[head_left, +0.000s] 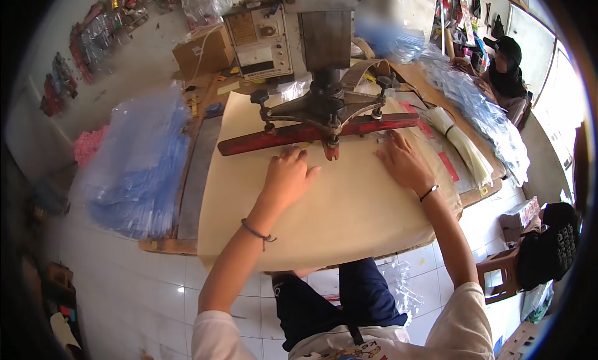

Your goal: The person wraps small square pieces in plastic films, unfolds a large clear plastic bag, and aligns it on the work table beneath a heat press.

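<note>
A large tan sheet (324,216) covers the work table in front of me. Over it stands a press head with a long red bar (274,139) running across the sheet. My left hand (286,176) rests on the sheet just in front of the bar's left half, thumb apart, fingertips close to the bar. On the right, my right hand (403,162) lies with fingers spread on the sheet, its fingertips near the bar and a small piece of clear plastic. Neither hand holds anything that I can see.
Blue plastic bags (140,167) are piled at the left. A control box (258,42) and a cardboard box (202,51) stand behind. Bundled pale strips (461,145) and more bags (476,104) lie right. One person (507,79) sits back right, another (551,241) lower right.
</note>
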Demonstrator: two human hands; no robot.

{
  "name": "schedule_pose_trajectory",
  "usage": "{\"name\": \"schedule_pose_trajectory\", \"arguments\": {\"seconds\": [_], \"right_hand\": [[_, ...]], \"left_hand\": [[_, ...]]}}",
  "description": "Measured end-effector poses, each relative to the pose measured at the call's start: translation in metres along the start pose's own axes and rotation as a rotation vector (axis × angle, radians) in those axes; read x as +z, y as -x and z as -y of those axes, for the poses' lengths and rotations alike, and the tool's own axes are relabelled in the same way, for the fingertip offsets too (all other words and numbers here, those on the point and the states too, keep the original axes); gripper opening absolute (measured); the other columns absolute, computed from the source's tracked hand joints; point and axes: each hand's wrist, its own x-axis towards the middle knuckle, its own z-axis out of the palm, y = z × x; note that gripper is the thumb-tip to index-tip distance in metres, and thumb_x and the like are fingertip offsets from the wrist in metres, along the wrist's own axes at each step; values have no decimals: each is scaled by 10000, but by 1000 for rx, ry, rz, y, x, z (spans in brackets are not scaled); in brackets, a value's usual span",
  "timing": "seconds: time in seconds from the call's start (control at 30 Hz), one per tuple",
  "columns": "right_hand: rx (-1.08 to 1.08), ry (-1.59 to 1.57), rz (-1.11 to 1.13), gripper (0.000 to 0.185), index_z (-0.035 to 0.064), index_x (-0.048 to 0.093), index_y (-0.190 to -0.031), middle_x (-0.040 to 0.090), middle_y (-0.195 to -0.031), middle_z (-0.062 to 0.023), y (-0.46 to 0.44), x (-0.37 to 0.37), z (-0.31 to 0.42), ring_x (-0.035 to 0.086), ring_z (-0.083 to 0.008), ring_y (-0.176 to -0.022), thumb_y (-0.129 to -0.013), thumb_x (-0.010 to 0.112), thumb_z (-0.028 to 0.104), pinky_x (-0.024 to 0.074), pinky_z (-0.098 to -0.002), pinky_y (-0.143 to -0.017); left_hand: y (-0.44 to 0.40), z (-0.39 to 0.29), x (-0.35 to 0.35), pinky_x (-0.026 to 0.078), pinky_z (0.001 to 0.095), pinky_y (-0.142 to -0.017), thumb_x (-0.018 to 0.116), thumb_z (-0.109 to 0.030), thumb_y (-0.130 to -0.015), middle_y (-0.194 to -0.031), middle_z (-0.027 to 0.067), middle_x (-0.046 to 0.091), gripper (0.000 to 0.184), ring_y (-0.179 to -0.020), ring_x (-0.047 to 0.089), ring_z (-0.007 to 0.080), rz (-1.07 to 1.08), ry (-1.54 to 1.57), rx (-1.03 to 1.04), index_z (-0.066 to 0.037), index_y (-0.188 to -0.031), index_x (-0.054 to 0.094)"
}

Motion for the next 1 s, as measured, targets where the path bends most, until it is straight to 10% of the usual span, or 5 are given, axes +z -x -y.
{"name": "schedule_pose_trajectory", "arguments": {"seconds": [0.33, 0.67, 1.0], "right_hand": [[-3, -59, -30, 602, -59, 474, -1433, 424, -1539, -259, 38, -2, 3, 358, -372, -1465, -1029, 495, 386, 263, -459, -1227], [136, -94, -316, 372, 67, 655, -1280, 568, -1451, -132, 135, -13, 40, 502, -307, -1361, -965, 625, 262, 302, -463, -1190], [104, -69, -634, 281, 106, 686, -1166, 620, -1331, -105, 177, 51, 39, 493, -339, -1301, -991, 531, 261, 217, -542, -1196]], "left_hand": [[46, -15, 7, 122, 531, -1256, 387, -528, -1052, -1671, 194, 199, 719, -1547, 180, 366, 152, 69, -176, -63, -1591, 285], [169, -69, 10, 214, 536, -1219, 542, -299, -1008, -1542, 124, 483, 502, -1455, 398, 321, -315, 136, -269, -76, -1457, 518], [199, -90, 70, 121, 646, -1202, 604, -194, -924, -1507, 142, 483, 496, -1425, 373, 424, -605, 129, -333, -106, -1408, 538]]}}
